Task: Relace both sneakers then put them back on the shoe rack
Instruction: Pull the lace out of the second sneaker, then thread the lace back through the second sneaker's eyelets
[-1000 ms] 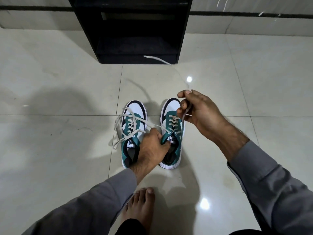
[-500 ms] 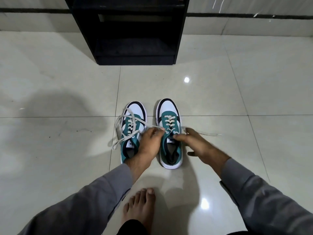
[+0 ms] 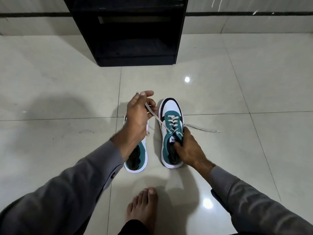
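Two teal, white and black sneakers stand side by side on the tiled floor, toes pointing away from me. My right hand [image 3: 188,148] grips the right sneaker [image 3: 171,112] at its tongue and collar. My left hand [image 3: 138,114] is raised above the left sneaker [image 3: 139,156] and pinches the left end of the right sneaker's white lace [image 3: 156,118], pulled taut up and to the left. The lace's other end [image 3: 203,128] trails on the floor to the right. My left arm hides the front of the left sneaker.
A black shoe rack [image 3: 135,31] with open shelves stands against the wall straight ahead, beyond the sneakers. My bare foot [image 3: 144,206] rests on the glossy floor just behind them. Tiled floor spreads out on both sides.
My left hand has left the sneakers' collars and risen up and left, drawing a lace end taut. My right hand has closed on the right sneaker's tongue.
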